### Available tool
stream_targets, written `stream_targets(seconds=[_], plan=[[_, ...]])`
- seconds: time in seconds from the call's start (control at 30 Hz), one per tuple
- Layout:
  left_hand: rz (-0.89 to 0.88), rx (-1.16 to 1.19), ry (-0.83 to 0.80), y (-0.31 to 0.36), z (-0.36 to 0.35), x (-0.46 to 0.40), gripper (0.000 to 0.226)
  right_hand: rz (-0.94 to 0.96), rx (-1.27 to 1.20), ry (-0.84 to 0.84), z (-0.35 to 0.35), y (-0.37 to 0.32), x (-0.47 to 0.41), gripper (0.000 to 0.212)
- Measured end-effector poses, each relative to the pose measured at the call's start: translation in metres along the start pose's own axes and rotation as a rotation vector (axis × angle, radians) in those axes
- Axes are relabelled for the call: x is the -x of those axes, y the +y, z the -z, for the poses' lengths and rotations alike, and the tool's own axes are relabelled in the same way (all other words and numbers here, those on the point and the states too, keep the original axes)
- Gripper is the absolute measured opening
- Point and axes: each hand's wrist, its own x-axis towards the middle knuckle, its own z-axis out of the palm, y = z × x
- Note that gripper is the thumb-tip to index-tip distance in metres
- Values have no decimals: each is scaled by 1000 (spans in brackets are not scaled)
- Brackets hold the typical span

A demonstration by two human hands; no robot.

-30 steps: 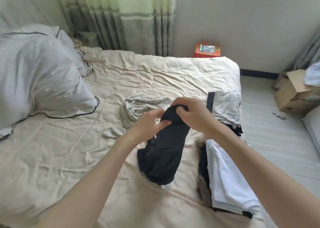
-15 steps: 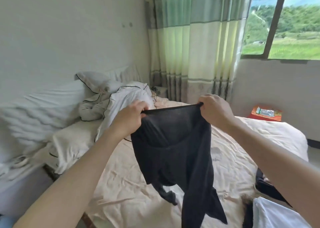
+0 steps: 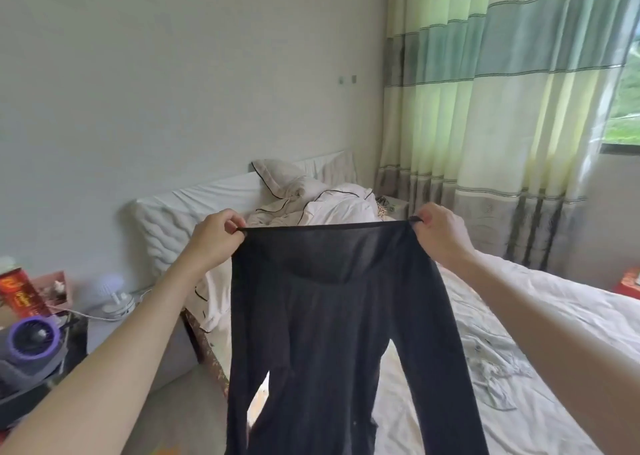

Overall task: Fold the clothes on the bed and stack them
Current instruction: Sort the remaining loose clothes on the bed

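Head view: two hands, left hand (image 3: 212, 238) and right hand (image 3: 439, 234), each grip pinching one black garment (image 3: 329, 323) stretched above bed (image 3: 540, 316); one pale garment (image 3: 491, 368), possibly a shirt.

A second ago the black top (image 3: 332, 316) was bunched low over the bed (image 3: 519, 316). Now the left hand (image 3: 214, 238) and right hand (image 3: 440, 234) have spread apart, stretching its upper edge taut, sleeves hanging free.

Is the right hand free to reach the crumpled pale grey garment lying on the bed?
Probably not yet: the right hand pinches one corner of the black sheer garment, the left hand the other. The pale grey garment lies uncovered below.
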Motion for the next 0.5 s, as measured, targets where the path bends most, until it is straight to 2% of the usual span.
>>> stream_targets(seconds=[0.07, 0.17, 0.23, 0.3, 0.37, 0.43, 0.5], plan=[[61, 126, 9, -8, 7, -1, 19, 21, -84, -38, -12, -17, -1, 16], [181, 407, -59, -19, 20, 0, 14, -202, -612, -288, -15, -28, -7, 12], [170, 411, -35, -30, 30, 2, 9, -262, -775, -450, -18, -30, -8, 15], [151, 383, 5, -36, 40, 5, 4, -276, -854, -522, -29, -33, -7, 19], [136, 396, 34, -39, 47, 5, 4, -264, -856, -577, -42, -39, -5, 22], [127, 388, 47, -42, 54, 5, 3, -196, -698, -610, -48, -43, -6, 27], [135, 367, 26, -48, 62, 5, 6, -87, -512, -660, -47, -43, -8, 44]])
